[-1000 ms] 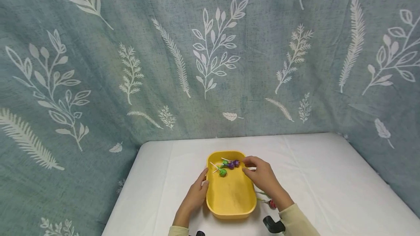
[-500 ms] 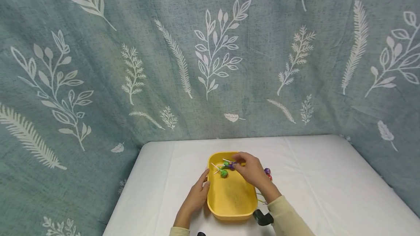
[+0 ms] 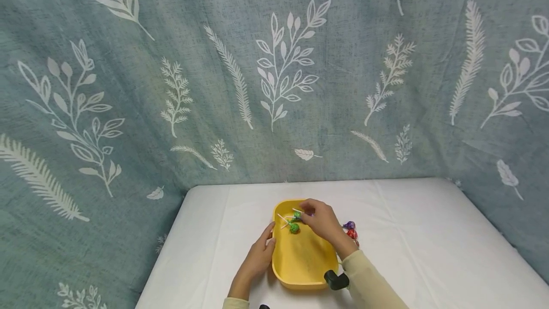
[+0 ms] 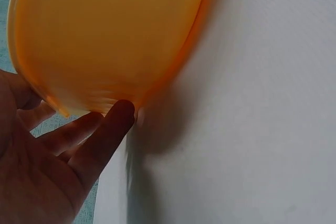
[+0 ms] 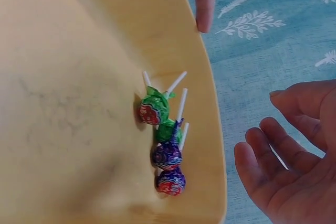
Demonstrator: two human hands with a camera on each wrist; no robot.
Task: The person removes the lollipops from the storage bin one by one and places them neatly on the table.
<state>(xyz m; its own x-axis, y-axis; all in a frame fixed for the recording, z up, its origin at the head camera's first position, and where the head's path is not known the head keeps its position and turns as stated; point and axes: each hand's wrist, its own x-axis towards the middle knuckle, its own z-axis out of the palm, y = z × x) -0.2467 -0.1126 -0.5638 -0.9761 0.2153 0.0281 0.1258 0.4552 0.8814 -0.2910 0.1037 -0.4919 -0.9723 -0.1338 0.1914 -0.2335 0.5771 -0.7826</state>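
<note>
A yellow tray (image 3: 305, 261) stands on the white table. Bunched at its far end lie green lollipops (image 5: 154, 109) and purple lollipops (image 5: 167, 156) with white sticks. My left hand (image 3: 258, 255) is at the tray's left side, its fingers laid against the outer wall; the left wrist view shows fingertips right at the wall. My right hand (image 3: 321, 221) reaches over the tray's right rim and covers the purple lollipops in the head view. In the right wrist view, its fingers (image 5: 262, 153) are loosely bent and apart, with nothing between them.
On the table just right of the tray lie a purple lollipop (image 3: 349, 225) and a red lollipop (image 3: 351, 233), partly behind the right forearm. A dark wrist mount (image 3: 336, 280) overlaps the tray's near right corner. A leaf-patterned cloth (image 3: 240, 156) hangs behind the table.
My right hand has moved left from the tray's right rim to over the lollipops. Lollipops outside the tray have come into sight behind it. My left hand stays at the tray's side.
</note>
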